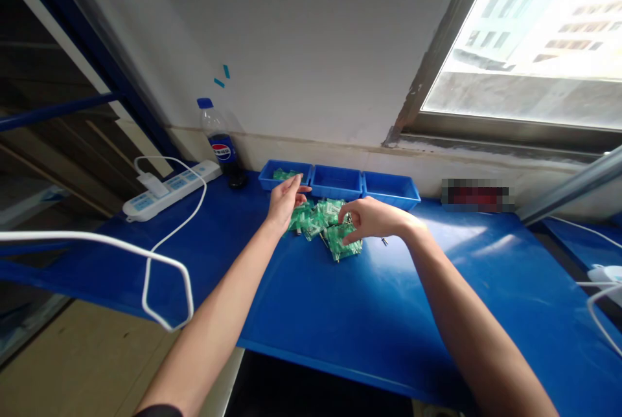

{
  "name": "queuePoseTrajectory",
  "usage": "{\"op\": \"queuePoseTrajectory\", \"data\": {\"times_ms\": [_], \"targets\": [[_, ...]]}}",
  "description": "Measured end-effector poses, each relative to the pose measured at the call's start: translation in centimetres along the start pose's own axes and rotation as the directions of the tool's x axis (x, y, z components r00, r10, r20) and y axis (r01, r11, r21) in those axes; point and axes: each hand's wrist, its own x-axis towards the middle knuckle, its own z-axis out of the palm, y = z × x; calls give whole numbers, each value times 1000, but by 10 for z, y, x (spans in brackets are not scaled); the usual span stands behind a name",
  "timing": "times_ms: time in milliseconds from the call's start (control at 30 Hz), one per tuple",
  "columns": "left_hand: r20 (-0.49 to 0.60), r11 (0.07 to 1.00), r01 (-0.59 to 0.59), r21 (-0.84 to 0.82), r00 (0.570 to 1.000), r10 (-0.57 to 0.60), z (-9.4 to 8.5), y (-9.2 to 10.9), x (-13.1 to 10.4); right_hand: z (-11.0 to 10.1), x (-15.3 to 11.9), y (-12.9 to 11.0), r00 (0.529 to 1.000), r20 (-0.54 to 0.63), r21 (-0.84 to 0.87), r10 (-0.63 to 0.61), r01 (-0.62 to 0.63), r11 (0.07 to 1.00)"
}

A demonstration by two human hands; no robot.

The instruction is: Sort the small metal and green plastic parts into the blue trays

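Observation:
A pile of small green packets point(324, 219) lies on the blue table point(350, 313) in front of three blue bins. My left hand point(284, 200) hovers with fingers apart between the pile and the left bin point(284, 174), which holds a few green packets. My right hand point(372, 217) rests on the right side of the pile, fingers curled over the packets there; whether it grips one I cannot tell.
The middle bin point(336, 180) and right bin point(391, 189) stand against the wall. A cola bottle point(221, 142) and a white power strip point(170, 189) with looping cable point(165, 261) sit at the left. A window is at upper right.

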Motion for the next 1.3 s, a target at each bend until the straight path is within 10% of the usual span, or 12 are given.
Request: {"op": "queuePoseTrajectory", "data": {"times_ms": [233,800,967,1100,1300], "targets": [[206,966,-132,221,975,86,11,-6,-10,9,10,-1,999,3,-128,48,-47,991],[567,904,-285,317,821,60,19,11,-34,-17,-5,11,949,-287,331,130,-29,943],[468,930,-263,257,876,118,10,16,-24,-14,-3,11,910,-363,227,198,-120,966],[138,984,-136,114,983,120,1,9,-8,-11,-1,8,960,-246,116,131,-105,988],[-2,903,141,-406,988,-155,-7,5,7,-3,1,-2,1000,0,-42,-5,5,999]]}}
